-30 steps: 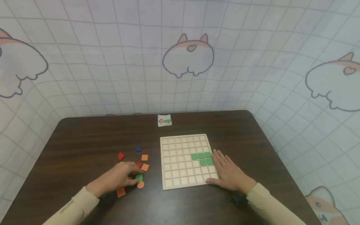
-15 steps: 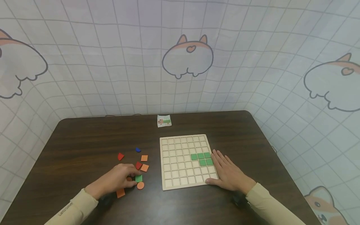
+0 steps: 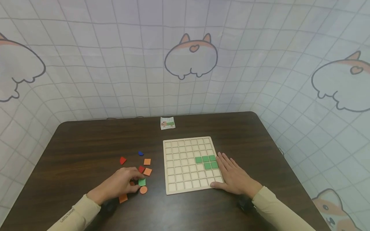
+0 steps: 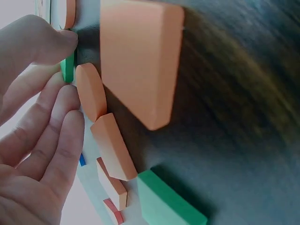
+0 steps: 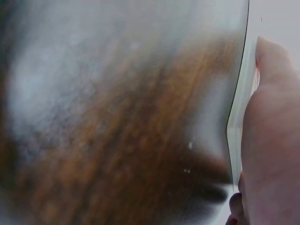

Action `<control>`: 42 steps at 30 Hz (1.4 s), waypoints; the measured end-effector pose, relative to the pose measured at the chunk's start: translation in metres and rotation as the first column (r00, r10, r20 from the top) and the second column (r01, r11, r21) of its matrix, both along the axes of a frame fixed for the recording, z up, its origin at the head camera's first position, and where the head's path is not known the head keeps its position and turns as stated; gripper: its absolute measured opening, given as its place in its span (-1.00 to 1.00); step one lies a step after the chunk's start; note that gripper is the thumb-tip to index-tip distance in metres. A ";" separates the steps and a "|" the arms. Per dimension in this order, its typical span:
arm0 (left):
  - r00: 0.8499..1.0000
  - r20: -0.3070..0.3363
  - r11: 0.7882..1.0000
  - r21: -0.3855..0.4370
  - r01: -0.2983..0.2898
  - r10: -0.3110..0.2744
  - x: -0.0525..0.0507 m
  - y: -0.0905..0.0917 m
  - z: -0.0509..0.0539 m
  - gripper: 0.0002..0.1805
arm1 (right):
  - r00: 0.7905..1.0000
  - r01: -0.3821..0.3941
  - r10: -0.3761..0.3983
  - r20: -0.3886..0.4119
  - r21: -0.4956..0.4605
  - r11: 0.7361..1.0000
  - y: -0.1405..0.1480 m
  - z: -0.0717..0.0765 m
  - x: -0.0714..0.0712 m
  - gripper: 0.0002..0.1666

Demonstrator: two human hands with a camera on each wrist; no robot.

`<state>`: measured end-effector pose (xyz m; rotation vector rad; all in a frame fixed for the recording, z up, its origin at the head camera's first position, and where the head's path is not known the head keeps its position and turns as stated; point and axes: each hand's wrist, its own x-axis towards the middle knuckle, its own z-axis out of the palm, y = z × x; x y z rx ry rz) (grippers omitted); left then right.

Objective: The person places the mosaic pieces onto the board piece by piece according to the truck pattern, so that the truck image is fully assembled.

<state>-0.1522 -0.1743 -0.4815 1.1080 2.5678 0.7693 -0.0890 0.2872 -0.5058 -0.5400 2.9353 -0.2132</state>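
A small green square tile [image 3: 142, 182] is pinched between thumb and index finger of the left hand [image 3: 117, 183], low over the table; the left wrist view shows the same green tile [image 4: 68, 69] between the fingertips. Flat and with fingers straight, the right hand [image 3: 237, 177] rests against the right edge of the pale grid board [image 3: 179, 177]. Several green tiles [image 3: 205, 158] fill cells at the board's right side. In the right wrist view, part of the right hand [image 5: 272, 136] lies along the board's edge.
Around the left hand lie orange squares [image 3: 147, 161], an orange disc [image 3: 143, 190], red pieces [image 3: 122, 160] and a blue piece [image 3: 140, 153]. Another green piece [image 4: 171, 201] shows in the left wrist view. Behind the board is a small printed card [image 3: 168, 123].
The left thumb has drawn slightly left, and an orange piece between thumb and index finger has come into view. The right hand has stayed in place at the board.
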 end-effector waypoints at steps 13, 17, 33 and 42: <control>0.998 0.027 0.998 -0.005 -0.061 0.061 -0.006 0.006 0.009 -0.73 | 1.000 -0.003 0.003 -0.004 -0.001 1.000 0.000 0.002 0.000 0.31; 0.991 0.094 0.996 0.011 -0.093 0.091 -0.008 0.012 0.011 -0.67 | 1.000 -0.001 0.001 -0.002 0.004 1.000 0.001 0.002 0.000 0.31; 0.999 0.048 0.998 0.067 -0.015 0.012 -0.022 0.057 0.012 -0.69 | 1.000 0.004 -0.004 0.027 -0.012 1.000 -0.001 0.003 0.000 0.32; 1.000 0.027 0.997 0.078 -0.002 0.000 -0.029 0.089 0.014 -0.69 | 0.998 0.015 -0.015 0.053 -0.011 1.000 0.001 0.005 0.000 0.31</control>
